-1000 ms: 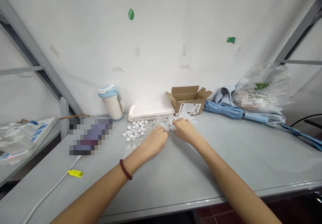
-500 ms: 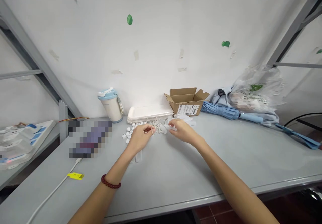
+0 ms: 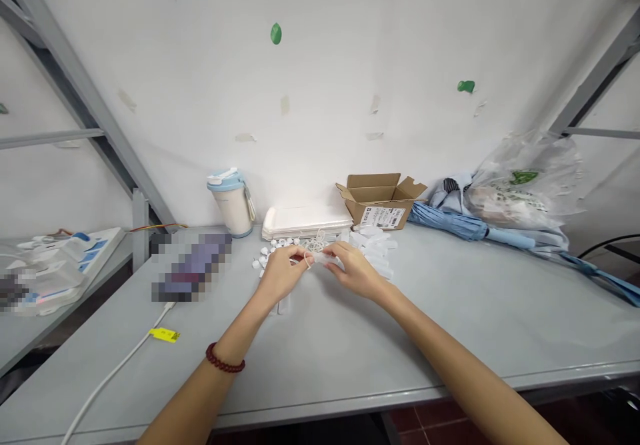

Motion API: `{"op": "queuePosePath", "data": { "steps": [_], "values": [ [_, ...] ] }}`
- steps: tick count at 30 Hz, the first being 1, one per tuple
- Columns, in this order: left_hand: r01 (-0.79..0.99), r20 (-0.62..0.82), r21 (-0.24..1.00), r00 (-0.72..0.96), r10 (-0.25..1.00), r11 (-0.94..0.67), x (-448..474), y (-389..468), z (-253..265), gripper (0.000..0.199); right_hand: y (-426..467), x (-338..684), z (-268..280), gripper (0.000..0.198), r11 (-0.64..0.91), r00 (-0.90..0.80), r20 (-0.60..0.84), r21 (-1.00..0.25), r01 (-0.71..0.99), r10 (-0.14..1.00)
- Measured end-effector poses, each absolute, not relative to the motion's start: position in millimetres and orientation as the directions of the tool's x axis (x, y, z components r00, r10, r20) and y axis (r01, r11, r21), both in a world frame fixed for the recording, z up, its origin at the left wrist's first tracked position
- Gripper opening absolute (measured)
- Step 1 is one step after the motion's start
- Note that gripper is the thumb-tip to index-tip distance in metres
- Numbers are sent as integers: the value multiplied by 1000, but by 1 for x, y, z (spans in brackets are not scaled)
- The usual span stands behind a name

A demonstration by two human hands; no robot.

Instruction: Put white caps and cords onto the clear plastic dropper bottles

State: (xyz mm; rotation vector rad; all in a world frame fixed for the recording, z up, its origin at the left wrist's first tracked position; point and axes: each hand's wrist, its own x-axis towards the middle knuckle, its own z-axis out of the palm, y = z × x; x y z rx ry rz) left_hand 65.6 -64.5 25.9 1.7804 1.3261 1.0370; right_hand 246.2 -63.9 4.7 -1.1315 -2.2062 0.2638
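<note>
My left hand [image 3: 285, 270] pinches a thin white cord [image 3: 307, 260] that hangs in a small loop at the fingertips. In my right hand [image 3: 353, 272], closed from the other side, is a small translucent plastic tube [image 3: 321, 258]; its near end meets the cord between the two hands. Small white caps [image 3: 263, 252] lie scattered beyond my left hand. Behind the fingertips is a tangle of white cords [image 3: 318, 237]. More translucent tubes [image 3: 377, 248] are heaped past my right hand. One or more clear pieces [image 3: 283, 305] lie under my left wrist.
A white flat stack [image 3: 306, 222] and an open cardboard box [image 3: 383, 208] stand against the wall. To the left are a tumbler [image 3: 233, 205], a blurred phone-like object [image 3: 193, 267] and its white cable [image 3: 113, 375]. A folded blue umbrella [image 3: 450, 220] and plastic bag [image 3: 525, 185] lie right.
My right hand has come left from the tube heap, bringing a tube to the cord. My left hand still pinches the cord. The view has shifted slightly.
</note>
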Motion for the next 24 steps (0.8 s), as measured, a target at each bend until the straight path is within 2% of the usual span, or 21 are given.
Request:
{"op": "queuePosePath", "data": {
  "steps": [6,12,17,24],
  "values": [
    [359,175,905,176,969,-229,67,-64,24,24,-65,245,3,17,627,-426,473,-451,636,772],
    [210,51,974,164,985,-85,66,-68,29,34,-65,244,3,18,663,-446,506,-426,616,739],
    [226,72,967,209,975,-120,65,-71,34,35,-66,243,3,22,682,-437,547,-403,610,714],
    [254,136,950,191,972,-183,68,-72,32,28,-71,235,2,31,637,-373,539,-468,613,755]
  ]
}}
